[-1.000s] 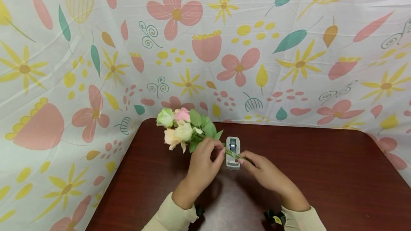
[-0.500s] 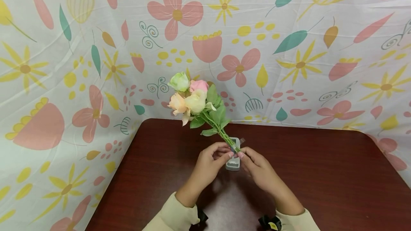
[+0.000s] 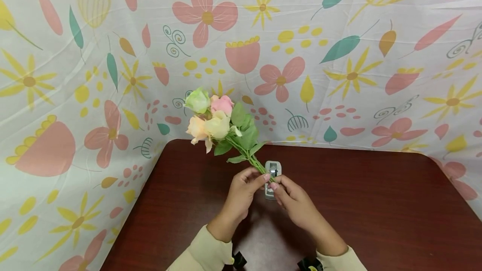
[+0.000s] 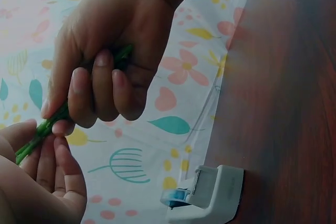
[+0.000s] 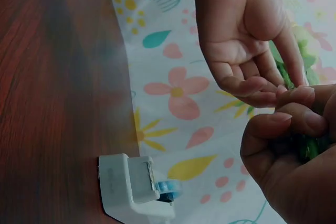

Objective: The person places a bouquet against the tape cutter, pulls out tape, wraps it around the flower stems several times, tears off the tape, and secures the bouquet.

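A bunch of artificial roses (image 3: 217,124) in green, pink, peach and cream leans to the upper left in the head view, above the back of the table. My left hand (image 3: 241,195) pinches its green stems (image 3: 257,164) with thumb and fingers. Just to the right, my right hand (image 3: 297,204) grips the lower ends; the left wrist view shows its fingers curled round the stems (image 4: 58,116). Both hands nearly meet. Behind them stands a white tape dispenser (image 3: 273,167), partly covered by hands and stems, with a bluish tape roll (image 5: 168,186) in it.
The dark red-brown wooden table (image 3: 376,204) has rounded back corners. A white cloth (image 3: 320,24) printed with flowers and leaves hangs behind it and along the left side.
The flower heads rise, swing upright, then tip back left as the stems turn. My left hand slides right along the stems, and my right hand closes in beside it. The dispenser stays put.
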Motion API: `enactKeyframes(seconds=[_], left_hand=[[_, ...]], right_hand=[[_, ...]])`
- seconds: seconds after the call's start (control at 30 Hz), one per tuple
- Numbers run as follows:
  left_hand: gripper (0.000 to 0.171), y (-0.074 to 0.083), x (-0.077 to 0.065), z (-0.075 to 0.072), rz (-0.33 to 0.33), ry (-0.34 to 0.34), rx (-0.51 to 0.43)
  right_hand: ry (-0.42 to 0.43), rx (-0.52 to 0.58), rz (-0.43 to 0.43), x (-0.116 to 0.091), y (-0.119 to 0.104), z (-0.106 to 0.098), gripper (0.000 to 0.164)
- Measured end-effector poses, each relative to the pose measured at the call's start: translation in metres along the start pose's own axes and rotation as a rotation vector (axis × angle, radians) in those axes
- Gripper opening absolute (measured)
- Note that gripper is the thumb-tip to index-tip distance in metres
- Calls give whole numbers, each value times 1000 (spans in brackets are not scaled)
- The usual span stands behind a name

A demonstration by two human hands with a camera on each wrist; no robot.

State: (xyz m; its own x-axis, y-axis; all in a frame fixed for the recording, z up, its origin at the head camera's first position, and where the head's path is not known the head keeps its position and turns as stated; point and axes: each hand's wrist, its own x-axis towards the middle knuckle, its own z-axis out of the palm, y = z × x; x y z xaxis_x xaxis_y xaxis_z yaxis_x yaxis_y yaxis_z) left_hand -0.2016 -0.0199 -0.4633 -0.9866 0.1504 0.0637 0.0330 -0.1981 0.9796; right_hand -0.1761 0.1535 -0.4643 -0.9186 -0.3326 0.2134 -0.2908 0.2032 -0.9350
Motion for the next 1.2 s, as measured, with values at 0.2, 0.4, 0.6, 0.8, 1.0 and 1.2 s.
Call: enactKeyframes(seconds=[0.2,0.4,0.6,0.8,1.0,1.2], left_hand=[[23,0,-1,3,21,55,-9],[20,-2,-1,6,22,81,-43],[19,-2,-2,7,-4,93,-60],[14,-2,-2,7,-36,81,-114],[17,1,-3,6,-21,76,-129],[29,5,-4,5,9,63,-120]], right_hand=[[77,-114,-10,-1,-1,6,13],[145,-262,-54,0,0,11,12],[222,-440,-75,-1,0,16,10],[260,-569,-88,-1,0,20,12],[277,-613,-113,-2,0,23,14],[259,-509,-61,-3,-2,22,17]])
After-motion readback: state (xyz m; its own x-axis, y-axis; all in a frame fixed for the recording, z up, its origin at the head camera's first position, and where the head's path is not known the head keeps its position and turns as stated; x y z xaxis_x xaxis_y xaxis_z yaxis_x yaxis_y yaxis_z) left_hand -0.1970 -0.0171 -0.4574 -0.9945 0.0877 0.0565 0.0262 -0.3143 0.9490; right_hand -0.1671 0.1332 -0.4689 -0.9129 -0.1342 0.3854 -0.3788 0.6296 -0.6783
